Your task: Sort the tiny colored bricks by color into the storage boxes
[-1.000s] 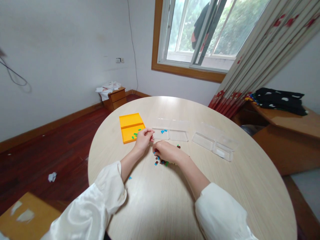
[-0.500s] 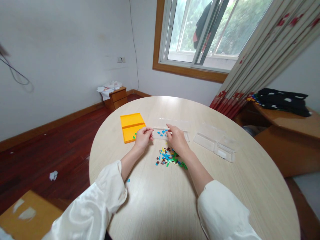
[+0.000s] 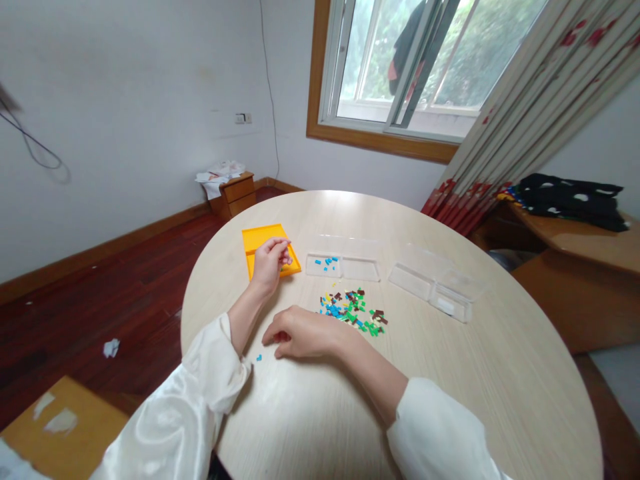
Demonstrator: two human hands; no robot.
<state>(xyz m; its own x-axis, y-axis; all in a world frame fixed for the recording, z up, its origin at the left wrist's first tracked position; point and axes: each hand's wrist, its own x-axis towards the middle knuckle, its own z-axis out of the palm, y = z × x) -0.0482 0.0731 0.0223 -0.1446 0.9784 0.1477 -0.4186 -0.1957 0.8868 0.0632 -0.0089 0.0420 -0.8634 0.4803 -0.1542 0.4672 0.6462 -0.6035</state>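
Note:
My left hand (image 3: 271, 264) is over the yellow tray (image 3: 262, 237), its fingertips pinched together; whatever they may hold is too small to make out. My right hand (image 3: 300, 332) hovers low over the table with thumb and fingers apart and nothing between them, just beside a small blue piece (image 3: 259, 358). A loose pile of small blue, green, brown and yellow pieces (image 3: 353, 310) lies beyond my right wrist. Behind the pile, a clear two-part box (image 3: 361, 269) stands open, with several blue pieces (image 3: 327, 261) in its left compartment.
Another open clear box (image 3: 411, 280) stands on the round table (image 3: 450, 373) to the right. A cardboard box (image 3: 65, 427) is at the lower left. Beyond the table are a small cabinet (image 3: 239, 193) with papers and a wooden desk (image 3: 590, 247) with dark cloth.
My right hand has left the clear box and come down toward the near left, beside the lone blue piece. My left hand has shifted left over the yellow tray. More of the pile shows.

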